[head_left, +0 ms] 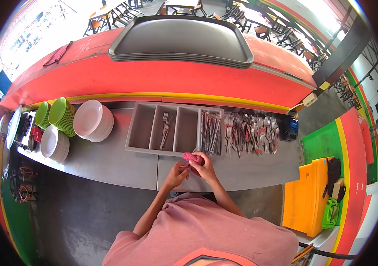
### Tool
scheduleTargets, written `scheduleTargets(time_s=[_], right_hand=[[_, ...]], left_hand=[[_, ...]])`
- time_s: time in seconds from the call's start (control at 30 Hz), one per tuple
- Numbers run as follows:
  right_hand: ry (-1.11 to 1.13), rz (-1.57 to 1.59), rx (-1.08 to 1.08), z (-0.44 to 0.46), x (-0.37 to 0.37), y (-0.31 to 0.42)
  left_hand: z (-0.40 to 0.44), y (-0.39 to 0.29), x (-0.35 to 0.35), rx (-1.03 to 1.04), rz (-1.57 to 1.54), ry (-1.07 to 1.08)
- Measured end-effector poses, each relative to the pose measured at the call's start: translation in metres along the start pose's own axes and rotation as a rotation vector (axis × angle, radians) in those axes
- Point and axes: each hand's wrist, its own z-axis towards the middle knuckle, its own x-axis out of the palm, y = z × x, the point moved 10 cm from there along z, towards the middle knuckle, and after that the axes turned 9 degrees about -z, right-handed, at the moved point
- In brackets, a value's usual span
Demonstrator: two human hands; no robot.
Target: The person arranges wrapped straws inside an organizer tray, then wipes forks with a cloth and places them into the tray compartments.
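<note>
My right hand (pixel 205 167) is closed around a bunched pink cloth (pixel 190 157), just in front of the cutlery tray's near edge. My left hand (pixel 177 174) is close beside it, fingers pinched together; whatever they hold is too small to make out. A bit of shiny metal shows at the cloth's upper edge, its kind unclear. Beyond the hands stands the grey cutlery tray (pixel 152 152) with long compartments. A few forks (pixel 165 129) lie in its second compartment from the left, and the rightmost holds wrapped-looking slender utensils (pixel 210 132).
Loose spoons and forks (pixel 255 133) are heaped right of the tray on the steel counter (pixel 233 175). White plates (pixel 92 119) and green plates (pixel 61 116) stand stacked at left. Dark serving trays (pixel 180 40) rest on the red ledge (pixel 153 80). A yellow bin (pixel 302 199) stands at right.
</note>
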Motion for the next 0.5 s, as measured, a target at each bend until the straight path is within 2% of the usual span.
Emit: scheduleTargets(time_s=[0.5], right_hand=[[-0.279,-0.114,-0.131,0.001,-0.071,0.011]], left_hand=[[-0.006,-0.030,0.048,0.018,0.100,0.236]])
